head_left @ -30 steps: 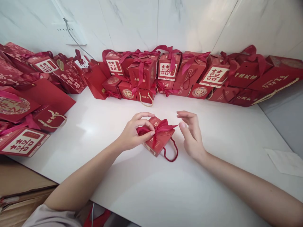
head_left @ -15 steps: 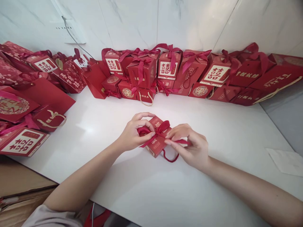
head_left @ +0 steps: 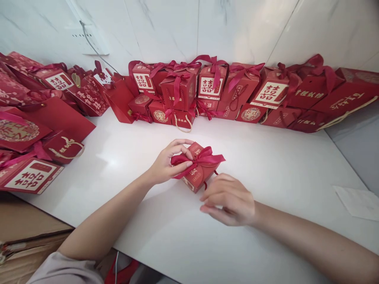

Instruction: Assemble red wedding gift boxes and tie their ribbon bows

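Observation:
A small red gift box [head_left: 199,177] with gold lettering lies on the white table. Across its top is a dark pink ribbon bow [head_left: 209,157], its loops spread to both sides. My left hand [head_left: 171,161] has its fingers closed on the left part of the ribbon, against the box. Just right of and below the box, my right hand [head_left: 227,199] is slightly blurred, its fingers curved and apart with nothing between them. It partly hides the box's dark red cord handle [head_left: 205,185].
A stacked row of red gift boxes [head_left: 207,85] with ribbons stands along the marble wall. More red boxes and bags [head_left: 59,122] crowd the left side. A white paper [head_left: 358,202] lies at the right, a cardboard box [head_left: 23,225] at lower left.
My right hand has let go of the ribbon and moved down, away from the bow. The ribbon's right part now lies spread over the box. My left hand stays on the ribbon.

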A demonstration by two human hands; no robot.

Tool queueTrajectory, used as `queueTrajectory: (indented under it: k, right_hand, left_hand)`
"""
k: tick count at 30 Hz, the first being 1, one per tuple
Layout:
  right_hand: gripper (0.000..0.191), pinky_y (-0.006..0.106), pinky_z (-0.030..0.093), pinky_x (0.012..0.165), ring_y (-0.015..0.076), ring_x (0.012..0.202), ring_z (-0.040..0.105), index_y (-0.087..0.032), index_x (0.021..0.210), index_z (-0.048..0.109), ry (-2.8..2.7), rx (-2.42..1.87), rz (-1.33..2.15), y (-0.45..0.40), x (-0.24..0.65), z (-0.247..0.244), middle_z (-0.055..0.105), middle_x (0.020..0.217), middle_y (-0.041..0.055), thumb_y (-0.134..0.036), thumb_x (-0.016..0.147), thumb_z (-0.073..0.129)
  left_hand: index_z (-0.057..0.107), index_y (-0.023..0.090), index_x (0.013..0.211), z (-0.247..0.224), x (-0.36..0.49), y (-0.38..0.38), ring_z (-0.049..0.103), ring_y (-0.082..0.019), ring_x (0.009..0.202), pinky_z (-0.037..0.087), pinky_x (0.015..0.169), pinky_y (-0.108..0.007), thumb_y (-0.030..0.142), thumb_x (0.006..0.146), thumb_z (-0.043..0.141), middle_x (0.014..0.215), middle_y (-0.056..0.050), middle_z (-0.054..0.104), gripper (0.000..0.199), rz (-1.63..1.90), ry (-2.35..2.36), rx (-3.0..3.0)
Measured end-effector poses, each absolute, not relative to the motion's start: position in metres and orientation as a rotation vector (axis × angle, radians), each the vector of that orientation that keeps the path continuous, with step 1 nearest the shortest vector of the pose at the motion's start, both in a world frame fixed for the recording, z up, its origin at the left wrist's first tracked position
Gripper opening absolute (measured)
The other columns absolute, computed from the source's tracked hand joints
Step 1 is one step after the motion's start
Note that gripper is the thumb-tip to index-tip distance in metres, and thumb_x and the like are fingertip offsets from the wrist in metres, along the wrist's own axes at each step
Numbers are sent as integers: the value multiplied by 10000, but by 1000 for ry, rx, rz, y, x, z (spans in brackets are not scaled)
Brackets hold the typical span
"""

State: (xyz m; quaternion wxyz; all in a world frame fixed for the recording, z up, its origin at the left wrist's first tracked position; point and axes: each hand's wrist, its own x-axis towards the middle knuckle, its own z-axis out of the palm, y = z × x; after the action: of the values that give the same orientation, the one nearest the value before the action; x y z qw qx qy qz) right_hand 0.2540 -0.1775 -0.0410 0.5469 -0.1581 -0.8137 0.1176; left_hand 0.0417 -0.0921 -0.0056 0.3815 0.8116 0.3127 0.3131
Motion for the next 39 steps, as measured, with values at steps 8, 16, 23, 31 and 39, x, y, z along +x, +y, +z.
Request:
queueTrajectory:
  k: [8, 16, 23, 31, 39]
  right_hand:
    - [289, 464, 462, 940, 268, 1133, 552, -251, 1098, 560, -1553, -864, 348, -159, 262, -46, 567, 1164, 100, -148, 845, 654]
    - [70, 448, 423, 979, 248, 1119, 560, -247, 938, 549, -1512, -1026, 742, -150, 263, -48, 587, 1153, 73, -298, 933, 596]
    - [89, 382, 493, 799, 216, 912, 571, -230, 839, 565, -1532, -949, 511, -152, 264, -47, 557, 943, 56, -213, 906, 620]
    - [213, 370, 504, 683, 199, 722, 683, -222, 827, 563, -1715, -635, 303, -163, 261, -39, 709, 800, 26, -96, 813, 734]
    - [182, 335, 539, 699, 185, 797, 727, -215, 812, 554, -1951, -472, 124, -167, 257, -44, 762, 868, 45, -125, 851, 708]
  left_hand:
    - [564, 163, 705, -3, 18, -68, 452, -290, 1339, 291, 1158, -508, 243, 777, 738, 1391, -98, 507, 204, 666, 602, 1878]
    - [510, 153, 603, -4, 20, -67, 401, -323, 1374, 227, 1183, -511, 427, 838, 643, 1406, -95, 506, 384, 667, 495, 1759]
    - [471, 157, 575, 2, 26, -76, 517, -271, 1259, 341, 1122, -487, 400, 866, 621, 1334, -81, 566, 407, 634, 783, 1962]
    - [454, 167, 588, 13, 30, -88, 492, -296, 1266, 398, 1070, -441, 436, 656, 818, 1342, -104, 549, 457, 597, 845, 2222]
    - [409, 181, 639, 16, 31, -91, 479, -286, 1272, 413, 1039, -424, 448, 620, 839, 1350, -110, 543, 506, 495, 758, 2244]
